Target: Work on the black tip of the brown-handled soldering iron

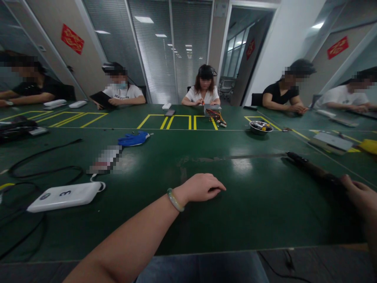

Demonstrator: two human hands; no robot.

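Observation:
My left hand (203, 186) rests on the green tabletop (188, 151), palm down, with a pale green bangle (175, 200) at its wrist. Its fingers are loosely bent, the index finger reaching out, and nothing shows in them. At the right edge my right hand (361, 194) is wrapped round the near end of a long dark stick-shaped tool (315, 169). The tool points away to the left and narrows toward its far tip; its exact kind is blurred. Part of the right hand is cut off by the frame.
Left of my arm lie a white power bank (66, 196), a phone (106, 158), black cables (44, 171) and a blue glove (134, 138). A metal bowl (260, 127) of small parts stands farther right. Across the table a person (203, 88) handles a metal box with wires (212, 110).

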